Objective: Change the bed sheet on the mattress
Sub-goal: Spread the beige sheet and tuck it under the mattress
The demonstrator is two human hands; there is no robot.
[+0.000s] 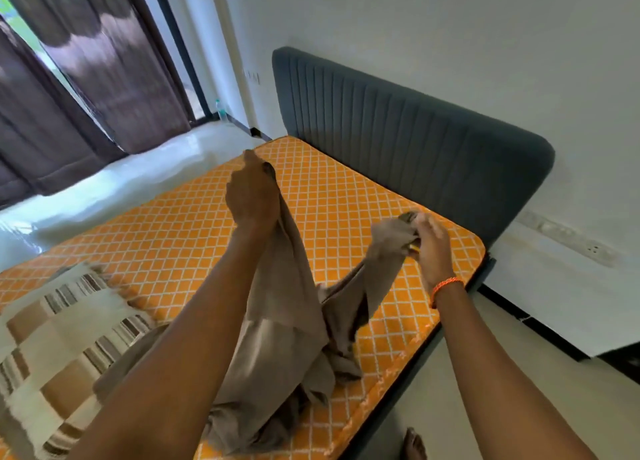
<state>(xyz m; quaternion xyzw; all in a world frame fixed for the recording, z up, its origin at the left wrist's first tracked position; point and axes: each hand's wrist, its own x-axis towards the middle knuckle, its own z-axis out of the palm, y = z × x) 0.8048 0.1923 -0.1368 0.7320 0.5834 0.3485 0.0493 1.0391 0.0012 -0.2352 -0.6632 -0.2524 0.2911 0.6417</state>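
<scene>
A taupe bed sheet (287,324) hangs bunched over the bare orange mattress (180,224) with its white diamond pattern. My left hand (252,191) grips one edge of the sheet and holds it raised above the middle of the mattress. My right hand (431,243) pinches another edge of the sheet lower down, near the mattress corner by the headboard. The rest of the sheet lies crumpled in a heap near the mattress's near edge.
A grey padded headboard (398,137) stands against the white wall. A brown-and-cream checked cover or pillow (59,342) lies on the mattress at the left. Dark curtains (86,79) hang by the window, with a bottle (221,110) on the floor. My foot (414,445) stands beside the bed.
</scene>
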